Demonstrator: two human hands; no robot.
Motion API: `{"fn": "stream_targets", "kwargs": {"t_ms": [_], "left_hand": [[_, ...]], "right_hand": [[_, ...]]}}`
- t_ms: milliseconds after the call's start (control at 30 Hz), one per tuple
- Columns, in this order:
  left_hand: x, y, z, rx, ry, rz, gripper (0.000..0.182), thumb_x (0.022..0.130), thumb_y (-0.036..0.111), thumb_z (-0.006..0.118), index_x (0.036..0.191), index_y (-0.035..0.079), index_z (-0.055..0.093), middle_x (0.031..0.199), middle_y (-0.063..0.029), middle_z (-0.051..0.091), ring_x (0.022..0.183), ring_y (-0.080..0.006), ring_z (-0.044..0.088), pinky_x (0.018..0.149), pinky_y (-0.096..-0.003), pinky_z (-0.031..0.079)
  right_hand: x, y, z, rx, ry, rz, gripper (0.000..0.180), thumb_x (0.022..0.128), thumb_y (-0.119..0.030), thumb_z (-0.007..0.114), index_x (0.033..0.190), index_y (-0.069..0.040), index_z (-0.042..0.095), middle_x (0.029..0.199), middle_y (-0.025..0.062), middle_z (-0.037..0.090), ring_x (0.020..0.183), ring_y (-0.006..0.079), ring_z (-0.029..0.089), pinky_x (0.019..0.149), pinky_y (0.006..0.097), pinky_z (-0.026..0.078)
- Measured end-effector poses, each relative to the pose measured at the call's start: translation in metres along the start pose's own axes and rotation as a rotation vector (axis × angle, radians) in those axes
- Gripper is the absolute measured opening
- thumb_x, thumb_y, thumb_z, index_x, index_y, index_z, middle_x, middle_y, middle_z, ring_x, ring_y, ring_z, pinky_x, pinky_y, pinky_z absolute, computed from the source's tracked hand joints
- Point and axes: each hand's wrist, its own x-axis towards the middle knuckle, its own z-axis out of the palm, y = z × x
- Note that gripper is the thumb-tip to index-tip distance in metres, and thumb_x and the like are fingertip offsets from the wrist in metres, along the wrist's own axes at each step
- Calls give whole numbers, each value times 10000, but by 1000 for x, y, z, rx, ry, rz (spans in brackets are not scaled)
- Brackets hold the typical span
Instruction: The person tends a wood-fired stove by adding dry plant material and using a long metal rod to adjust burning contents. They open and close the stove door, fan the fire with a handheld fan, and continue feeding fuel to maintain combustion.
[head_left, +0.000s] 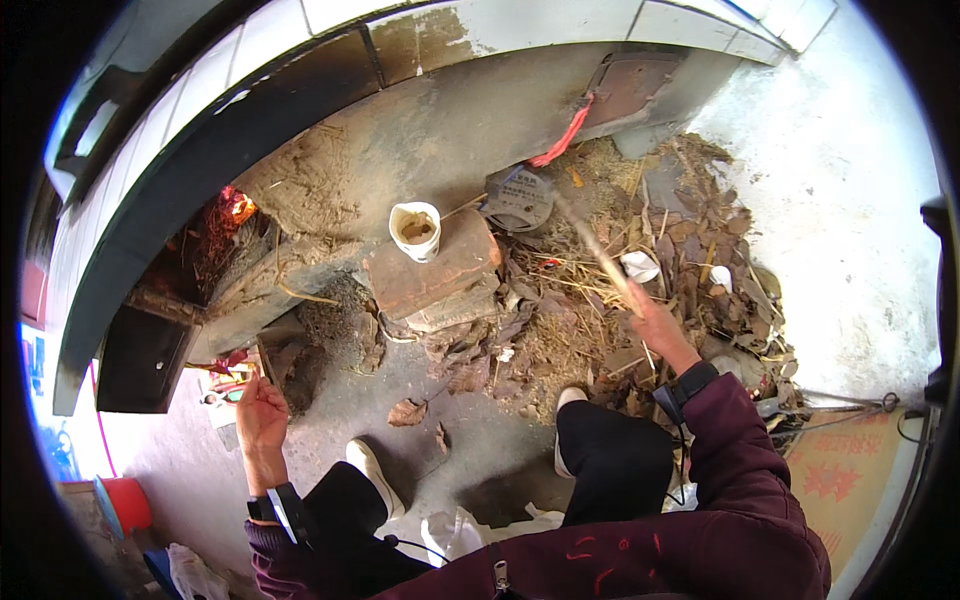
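My right hand (664, 330) is closed around a pale wooden stick (600, 251), whose far end reaches over a heap of dry leaves and straw (555, 330) beside a round grey lid-like piece (517, 199). My left hand (261, 412) is raised at the left, its fingertips near one another, in front of a small box of odds and ends; whether it holds something small cannot be told. Beyond it, embers and flame (238, 206) glow in the stove opening. A white cup (415, 231) with brownish contents stands on stacked bricks (435, 281).
The tiled stove edge (300, 82) curves across the top. A dark metal stove door (142, 360) hangs at left. Red cord (562, 139) lies by a closed hatch. A red bucket (127, 506) is at lower left, flattened cardboard (847, 480) at lower right.
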Motion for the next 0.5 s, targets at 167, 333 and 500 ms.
{"fn": "stream_targets", "kwargs": {"t_ms": [167, 333, 500], "left_hand": [[12, -1, 2, 57, 28, 30, 117, 868, 141, 485, 933, 70, 551, 681, 32, 508, 564, -48, 462, 488, -161, 393], [21, 8, -9, 79, 85, 51, 122, 865, 149, 487, 928, 68, 553, 728, -3, 568, 579, -64, 518, 500, -177, 438], [16, 9, -18, 93, 231, 111, 127, 863, 147, 487, 938, 73, 557, 687, -9, 579, 572, -80, 547, 509, -196, 465]], "right_hand": [[89, 23, 2, -88, 166, 39, 616, 782, -113, 518, 1321, -128, 221, 712, 227, 564, 639, 364, 556, 560, 436, 425], [204, 21, -22, -104, 233, 79, 545, 786, -115, 518, 1282, -78, 294, 804, 259, 560, 707, 391, 560, 625, 441, 428], [319, 20, -20, -246, 366, 14, 445, 789, -134, 496, 1204, -32, 373, 821, 227, 575, 735, 365, 563, 628, 434, 445]]}}
